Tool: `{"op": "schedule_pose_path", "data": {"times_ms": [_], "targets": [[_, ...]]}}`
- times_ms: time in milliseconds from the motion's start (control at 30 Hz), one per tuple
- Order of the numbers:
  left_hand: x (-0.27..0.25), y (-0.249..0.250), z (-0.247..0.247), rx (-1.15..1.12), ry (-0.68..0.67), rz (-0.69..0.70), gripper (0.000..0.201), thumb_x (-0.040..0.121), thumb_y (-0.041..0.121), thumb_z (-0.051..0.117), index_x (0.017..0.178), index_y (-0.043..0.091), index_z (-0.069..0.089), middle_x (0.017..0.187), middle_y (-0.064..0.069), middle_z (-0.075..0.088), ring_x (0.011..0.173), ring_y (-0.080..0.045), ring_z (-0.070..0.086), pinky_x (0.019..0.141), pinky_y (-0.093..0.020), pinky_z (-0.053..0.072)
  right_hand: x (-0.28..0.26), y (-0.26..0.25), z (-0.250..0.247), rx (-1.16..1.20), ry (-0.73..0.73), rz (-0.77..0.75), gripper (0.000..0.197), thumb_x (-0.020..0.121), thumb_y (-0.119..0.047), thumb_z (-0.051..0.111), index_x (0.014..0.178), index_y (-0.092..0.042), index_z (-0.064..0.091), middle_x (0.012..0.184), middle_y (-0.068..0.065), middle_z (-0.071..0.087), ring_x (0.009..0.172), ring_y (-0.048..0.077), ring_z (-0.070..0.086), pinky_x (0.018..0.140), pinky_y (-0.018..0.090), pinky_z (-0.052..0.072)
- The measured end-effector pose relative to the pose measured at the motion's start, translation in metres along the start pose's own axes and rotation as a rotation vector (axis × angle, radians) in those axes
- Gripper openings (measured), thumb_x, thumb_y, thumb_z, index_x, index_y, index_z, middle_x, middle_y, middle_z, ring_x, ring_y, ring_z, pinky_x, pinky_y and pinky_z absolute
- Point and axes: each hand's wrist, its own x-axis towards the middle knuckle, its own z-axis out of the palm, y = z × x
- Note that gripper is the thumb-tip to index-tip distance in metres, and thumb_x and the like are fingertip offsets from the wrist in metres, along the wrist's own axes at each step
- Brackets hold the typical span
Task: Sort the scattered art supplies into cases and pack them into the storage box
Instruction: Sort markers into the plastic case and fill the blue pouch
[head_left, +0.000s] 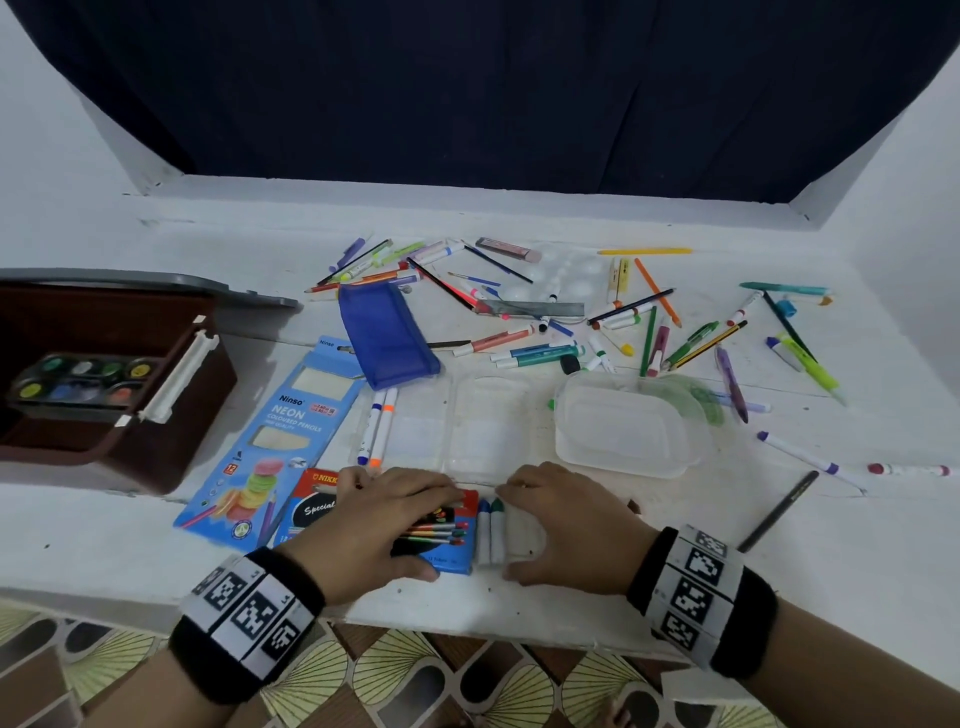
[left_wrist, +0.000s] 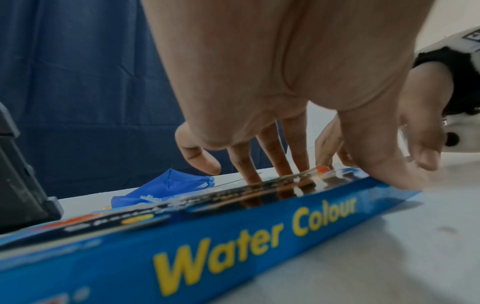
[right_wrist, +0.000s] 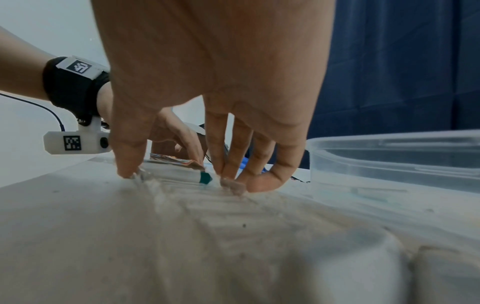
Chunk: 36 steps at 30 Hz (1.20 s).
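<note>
A blue water colour box (head_left: 447, 558) (left_wrist: 233, 257) lies at the table's near edge. My left hand (head_left: 410, 519) (left_wrist: 311, 164) presses straight fingers on its top, thumb at its near corner. Beside the box's right end lies a white tray of paint tubes (head_left: 491, 530), blue and green caps showing. My right hand (head_left: 524, 530) (right_wrist: 182, 176) grips this tray, thumb at the near end and curled fingers at the far end. The green-capped tube (right_wrist: 205, 178) shows between them. The brown storage box (head_left: 197, 415) stands open at the left with a paint palette (head_left: 78, 379) inside.
A neon coloured pencils box (head_left: 280, 431), a blue pencil case (head_left: 387, 338), a clear flat case (head_left: 467, 426) with two markers (head_left: 379, 426) and a clear plastic tub (head_left: 623, 436) lie behind my hands. Several pens, pencils and markers (head_left: 649, 322) are scattered across the far and right table.
</note>
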Motion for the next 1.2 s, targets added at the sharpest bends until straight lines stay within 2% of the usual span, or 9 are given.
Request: {"op": "schedule_pose_path", "data": {"times_ms": [167,333,567,800,900,1000,1067,1133,1200], "targets": [[0.006,0.0,-0.007,0.009,-0.01,0.014,0.076,0.084,0.063,0.063,0.149,0.045,0.029,0.15,0.029,0.026,0.136,0.002,0.024,0.093,-0.031,0.013,0.003,-0.006,0.002,0.011,0.024,0.06,0.067,0.076,-0.062,0.066,0.128,-0.021,0.055,0.124,-0.006,0.053,0.109,0.016,0.048,0.094,0.037,0.045],[0.006,0.004,-0.003,0.017,0.02,-0.029,0.082,0.081,0.07,0.062,0.15,0.042,0.027,0.15,0.027,0.027,0.136,0.002,0.027,0.097,-0.031,0.012,0.002,-0.008,0.003,0.061,0.081,0.102,0.065,0.077,-0.061,0.066,0.128,-0.021,0.056,0.123,-0.006,0.053,0.11,0.014,0.047,0.093,0.033,0.045],[0.01,0.005,-0.005,0.025,0.011,-0.033,0.08,0.083,0.066,0.062,0.15,0.043,0.026,0.15,0.029,0.028,0.137,0.005,0.027,0.097,-0.03,0.008,0.009,-0.011,0.004,0.148,0.065,0.041,0.057,0.072,-0.052,0.072,0.12,-0.026,0.057,0.111,-0.009,0.056,0.101,0.01,0.046,0.089,0.033,0.046],[0.011,0.004,-0.012,0.002,-0.002,-0.016,0.083,0.077,0.068,0.067,0.148,0.043,0.032,0.148,0.028,0.034,0.136,0.002,0.028,0.1,-0.032,0.014,0.008,-0.007,0.003,0.169,0.061,0.043,0.067,0.072,-0.059,0.076,0.128,-0.027,0.056,0.121,-0.008,0.056,0.111,0.011,0.048,0.097,0.033,0.043],[0.009,0.002,-0.018,-0.09,0.023,-0.011,0.079,0.073,0.08,0.058,0.143,0.046,0.039,0.137,0.03,0.044,0.128,0.004,0.035,0.107,-0.037,0.024,0.003,-0.005,-0.002,0.192,0.134,0.017,0.06,0.077,-0.062,0.07,0.127,-0.031,0.057,0.119,-0.011,0.057,0.108,0.008,0.051,0.095,0.031,0.045],[0.008,0.004,-0.026,-0.167,0.152,-0.019,0.06,0.08,0.084,0.04,0.128,0.049,0.047,0.113,0.027,0.053,0.111,0.008,0.046,0.1,-0.035,0.031,-0.008,-0.004,-0.015,0.253,0.309,0.06,0.047,0.086,-0.054,0.067,0.125,-0.027,0.062,0.109,-0.011,0.062,0.097,0.004,0.056,0.086,0.024,0.048],[0.01,0.015,-0.035,-0.25,0.312,-0.017,0.039,0.087,0.076,0.041,0.108,0.044,0.051,0.09,0.016,0.056,0.094,-0.001,0.052,0.091,-0.03,0.035,-0.017,-0.001,-0.028,0.279,0.443,0.07,0.029,0.089,-0.044,0.067,0.112,-0.028,0.064,0.086,-0.013,0.059,0.079,0.006,0.056,0.072,0.024,0.048],[0.016,0.03,-0.042,-0.366,0.434,-0.013,0.028,0.092,0.062,0.048,0.093,0.034,0.049,0.071,0.004,0.053,0.079,-0.014,0.053,0.079,-0.024,0.036,-0.025,0.003,-0.039,0.322,0.575,0.108,0.01,0.09,-0.031,0.067,0.094,-0.027,0.059,0.065,-0.01,0.047,0.061,0.011,0.048,0.058,0.024,0.043],[0.025,0.045,-0.048,-0.444,0.457,0.012,0.025,0.092,0.055,0.052,0.089,0.03,0.051,0.064,0.001,0.052,0.07,-0.018,0.053,0.072,-0.023,0.036,-0.033,0.012,-0.05,0.368,0.672,0.152,0.015,0.09,-0.022,0.066,0.086,-0.024,0.053,0.058,-0.006,0.039,0.056,0.014,0.04,0.053,0.02,0.032]]}}
